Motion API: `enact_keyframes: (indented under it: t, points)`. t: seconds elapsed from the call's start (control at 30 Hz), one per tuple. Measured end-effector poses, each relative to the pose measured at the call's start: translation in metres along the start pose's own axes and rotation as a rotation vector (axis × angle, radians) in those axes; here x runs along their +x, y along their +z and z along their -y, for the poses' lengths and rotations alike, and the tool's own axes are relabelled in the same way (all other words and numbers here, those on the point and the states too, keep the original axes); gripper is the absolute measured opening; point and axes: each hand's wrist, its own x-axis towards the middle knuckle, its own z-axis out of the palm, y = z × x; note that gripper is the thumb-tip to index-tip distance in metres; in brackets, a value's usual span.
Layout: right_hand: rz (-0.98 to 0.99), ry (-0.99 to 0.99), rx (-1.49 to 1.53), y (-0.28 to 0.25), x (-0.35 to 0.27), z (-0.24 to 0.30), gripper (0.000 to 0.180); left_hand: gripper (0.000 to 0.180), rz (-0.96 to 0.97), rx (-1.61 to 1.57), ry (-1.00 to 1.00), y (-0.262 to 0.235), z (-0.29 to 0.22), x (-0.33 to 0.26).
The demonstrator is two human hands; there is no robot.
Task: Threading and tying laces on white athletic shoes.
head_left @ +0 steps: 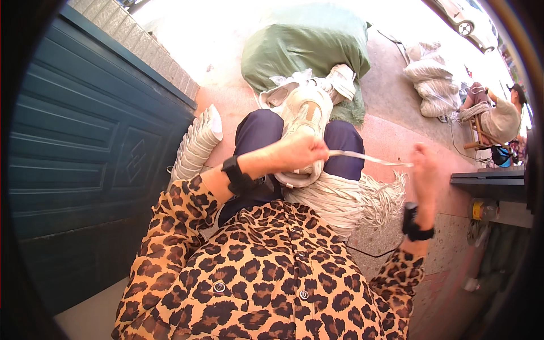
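Observation:
A pale cream sneaker point(309, 113) rests on my lap between my knees, its heel opening toward me. Over the shoe, my left hand point(309, 152) is closed on a flat off-white shoelace point(368, 157). The lace stretches to the right, to my right hand point(424, 164), which is raised well clear of the shoe, blurred, with its fingers closed at the lace's other end. A thick bundle of cream laces point(334, 201) lies across my lap, its loose ends point(385, 207) hanging off to the right.
A big green sack point(306, 42) stands ahead, with more shoes point(343, 82) against it. A stack of nested shoes point(195, 144) leans by the dark blue door point(85, 153). At right are filled sacks point(433, 85), a seated person point(501, 119) and a dark ledge point(490, 184).

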Motion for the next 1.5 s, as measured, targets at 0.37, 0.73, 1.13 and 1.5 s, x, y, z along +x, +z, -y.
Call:
enact_keyframes:
  t: [0.37, 0.73, 1.13, 1.5]
  points:
    - [0.487, -0.193, 0.597, 0.112, 0.002, 0.136, 0.02, 0.017, -0.014, -0.498, -0.372, -0.023, 0.021, -0.018]
    - [0.543, -0.096, 0.431, 0.126, 0.034, 0.125, 0.019, 0.035, -0.512, 0.379, 0.046, -0.009, 0.061, 0.007]
    - [0.488, -0.385, 0.372, 0.141, 0.047, 0.117, 0.016, 0.04, -0.496, 0.431, 0.018, -0.008, 0.056, 0.009]
    - [0.586, -0.261, 0.326, 0.141, 0.052, 0.123, 0.019, 0.04, -0.515, 0.42, 0.004, -0.006, 0.053, 0.007]
